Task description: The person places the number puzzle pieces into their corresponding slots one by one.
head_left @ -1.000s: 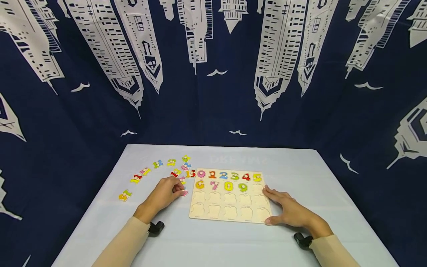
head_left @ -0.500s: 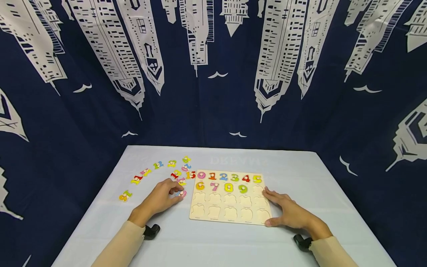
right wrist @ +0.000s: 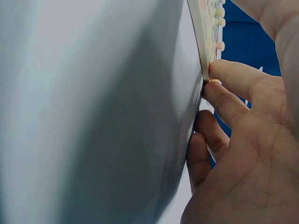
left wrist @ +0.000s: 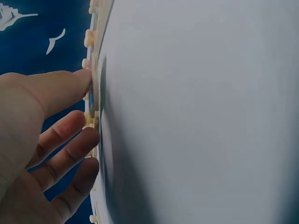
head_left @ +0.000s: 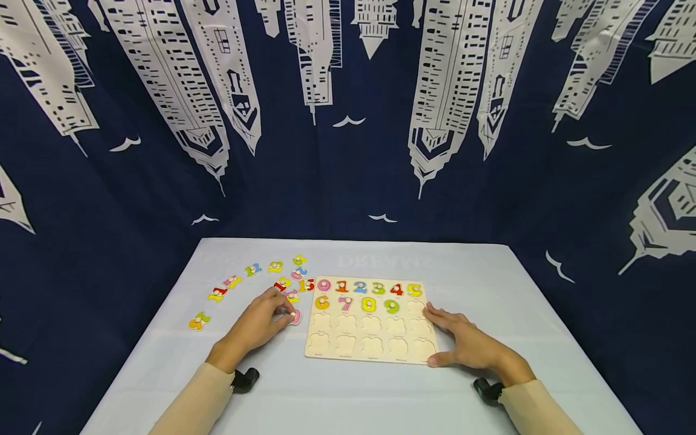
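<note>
Left of a wooden number puzzle board (head_left: pixel 371 347), my left hand (head_left: pixel 251 329) pinches a pink number puzzle piece (head_left: pixel 296 316) between thumb and index finger. The piece lies by the board's left side, partly covered by the fingertips. In the left wrist view the thumb (left wrist: pixel 70 86) is right at the piece's edge and the other fingers are loosely bent. My right hand (head_left: pixel 470 341) rests at the board's right edge, thumb at the near corner and fingers spread farther up. Number pieces from 0 to 9 sit in the board's upper two rows.
Several loose two-digit pieces lie in an arc on the white table (head_left: pixel 348 399), among them a red 15 (head_left: pixel 307 285), a blue-yellow 12 (head_left: pixel 252 270) and an orange-green piece (head_left: pixel 199 321). A dark blue printed cloth (head_left: pixel 326 181) hangs behind the table.
Half a second ago my left thumb and index finger stood apart around the pink piece; now they have closed in on it. The right hand stays at the board's edge.
</note>
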Demonstrator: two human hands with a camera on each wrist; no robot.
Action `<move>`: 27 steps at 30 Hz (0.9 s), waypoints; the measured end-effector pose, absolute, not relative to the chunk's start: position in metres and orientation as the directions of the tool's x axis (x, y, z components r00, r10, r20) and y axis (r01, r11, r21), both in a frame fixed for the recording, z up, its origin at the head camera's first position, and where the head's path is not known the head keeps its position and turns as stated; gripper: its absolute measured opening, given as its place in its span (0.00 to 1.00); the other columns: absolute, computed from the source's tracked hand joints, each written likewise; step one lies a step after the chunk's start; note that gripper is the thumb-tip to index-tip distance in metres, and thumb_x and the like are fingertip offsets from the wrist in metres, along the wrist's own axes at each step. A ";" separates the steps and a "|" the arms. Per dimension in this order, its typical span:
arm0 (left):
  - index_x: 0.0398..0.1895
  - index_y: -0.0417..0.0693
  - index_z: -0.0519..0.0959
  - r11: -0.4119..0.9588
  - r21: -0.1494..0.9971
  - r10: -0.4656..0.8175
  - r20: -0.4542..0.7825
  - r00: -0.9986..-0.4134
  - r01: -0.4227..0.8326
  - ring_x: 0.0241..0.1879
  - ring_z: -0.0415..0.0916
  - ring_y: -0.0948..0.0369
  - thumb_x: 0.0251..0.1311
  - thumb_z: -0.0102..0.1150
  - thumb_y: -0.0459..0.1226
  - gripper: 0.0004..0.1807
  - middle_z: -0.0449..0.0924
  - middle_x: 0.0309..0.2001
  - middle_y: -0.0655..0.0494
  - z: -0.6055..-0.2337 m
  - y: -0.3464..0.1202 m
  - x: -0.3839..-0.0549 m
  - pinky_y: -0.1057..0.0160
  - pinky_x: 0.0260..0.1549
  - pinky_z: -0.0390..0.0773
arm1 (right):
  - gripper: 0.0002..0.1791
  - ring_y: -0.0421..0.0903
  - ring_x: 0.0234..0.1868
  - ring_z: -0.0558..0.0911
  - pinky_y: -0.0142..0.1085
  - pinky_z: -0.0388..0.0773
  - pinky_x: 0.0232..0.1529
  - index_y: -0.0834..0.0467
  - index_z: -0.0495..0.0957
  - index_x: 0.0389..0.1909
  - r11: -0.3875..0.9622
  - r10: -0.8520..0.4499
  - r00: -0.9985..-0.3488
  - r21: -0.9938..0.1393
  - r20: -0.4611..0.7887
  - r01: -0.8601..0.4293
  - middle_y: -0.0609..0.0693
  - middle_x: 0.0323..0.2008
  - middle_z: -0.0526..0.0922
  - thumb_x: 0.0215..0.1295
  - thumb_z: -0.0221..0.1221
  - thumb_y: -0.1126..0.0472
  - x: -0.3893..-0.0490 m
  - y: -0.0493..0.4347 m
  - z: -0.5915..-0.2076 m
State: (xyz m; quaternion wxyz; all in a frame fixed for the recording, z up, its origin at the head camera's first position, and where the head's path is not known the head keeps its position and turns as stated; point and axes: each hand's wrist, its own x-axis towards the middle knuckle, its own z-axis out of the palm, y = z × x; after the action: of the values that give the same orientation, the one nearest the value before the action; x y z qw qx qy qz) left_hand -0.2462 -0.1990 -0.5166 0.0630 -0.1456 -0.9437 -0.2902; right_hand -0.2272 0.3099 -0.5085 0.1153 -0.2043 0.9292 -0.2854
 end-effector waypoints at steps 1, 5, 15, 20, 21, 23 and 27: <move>0.43 0.59 0.91 0.785 0.530 0.239 0.218 -0.946 0.321 0.49 0.83 0.62 0.74 0.81 0.38 0.06 0.84 0.51 0.60 -0.516 -0.198 -0.246 0.53 0.57 0.88 | 0.68 0.75 0.88 0.64 0.79 0.60 0.85 0.58 0.65 0.92 0.755 -0.446 -0.889 -0.575 -0.099 -0.315 0.62 0.94 0.59 0.55 0.88 0.39 -0.228 0.310 -0.509; 0.44 0.58 0.89 0.758 0.552 0.235 0.265 -0.935 0.347 0.53 0.87 0.60 0.74 0.80 0.36 0.07 0.85 0.52 0.61 -0.515 -0.184 -0.248 0.51 0.62 0.90 | 0.69 0.76 0.88 0.65 0.79 0.61 0.85 0.57 0.66 0.92 0.765 -0.441 -0.892 -0.561 -0.099 -0.316 0.62 0.94 0.60 0.54 0.88 0.37 -0.226 0.311 -0.509; 0.45 0.54 0.90 0.658 0.583 0.321 0.357 -0.877 0.477 0.50 0.89 0.58 0.72 0.80 0.34 0.07 0.89 0.48 0.61 -0.501 -0.117 -0.263 0.56 0.55 0.91 | 0.65 0.75 0.88 0.69 0.75 0.67 0.84 0.60 0.68 0.89 0.754 -0.476 -0.879 -0.530 -0.034 -0.388 0.63 0.90 0.68 0.57 0.87 0.36 -0.225 0.318 -0.504; 0.46 0.52 0.91 0.605 0.575 0.405 0.373 -0.835 0.550 0.51 0.91 0.56 0.74 0.79 0.36 0.05 0.91 0.51 0.57 -0.496 -0.076 -0.275 0.58 0.55 0.92 | 0.57 0.74 0.88 0.70 0.73 0.68 0.83 0.60 0.78 0.81 0.745 -0.493 -0.870 -0.522 -0.010 -0.416 0.62 0.89 0.71 0.57 0.87 0.36 -0.226 0.319 -0.503; 0.47 0.51 0.91 0.597 0.579 0.416 0.370 -0.831 0.556 0.51 0.91 0.56 0.75 0.79 0.36 0.04 0.91 0.51 0.57 -0.496 -0.068 -0.277 0.59 0.55 0.92 | 0.55 0.73 0.88 0.71 0.72 0.69 0.83 0.59 0.80 0.79 0.749 -0.487 -0.873 -0.520 -0.011 -0.411 0.61 0.88 0.72 0.56 0.87 0.36 -0.227 0.319 -0.504; 0.48 0.51 0.91 0.587 0.586 0.429 0.360 -0.829 0.558 0.52 0.91 0.56 0.75 0.78 0.37 0.04 0.91 0.52 0.56 -0.496 -0.053 -0.281 0.60 0.56 0.91 | 0.52 0.71 0.88 0.72 0.70 0.70 0.83 0.57 0.82 0.76 0.756 -0.475 -0.880 -0.517 -0.014 -0.400 0.59 0.88 0.74 0.55 0.87 0.35 -0.228 0.318 -0.505; 0.49 0.52 0.92 0.582 0.602 0.449 0.323 -0.833 0.547 0.52 0.90 0.58 0.77 0.78 0.38 0.04 0.91 0.53 0.58 -0.496 -0.023 -0.290 0.63 0.57 0.89 | 0.49 0.70 0.87 0.73 0.69 0.69 0.84 0.55 0.85 0.72 0.762 -0.457 -0.889 -0.523 -0.016 -0.382 0.58 0.87 0.76 0.54 0.88 0.35 -0.230 0.319 -0.508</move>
State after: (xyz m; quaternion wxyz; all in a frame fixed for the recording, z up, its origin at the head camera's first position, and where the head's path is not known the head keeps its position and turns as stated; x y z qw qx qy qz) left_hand -0.2902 -0.0232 -0.4962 0.0681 -0.2806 -0.8868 -0.3609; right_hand -0.2295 0.3190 -0.5080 0.0715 -0.2241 0.9358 -0.2624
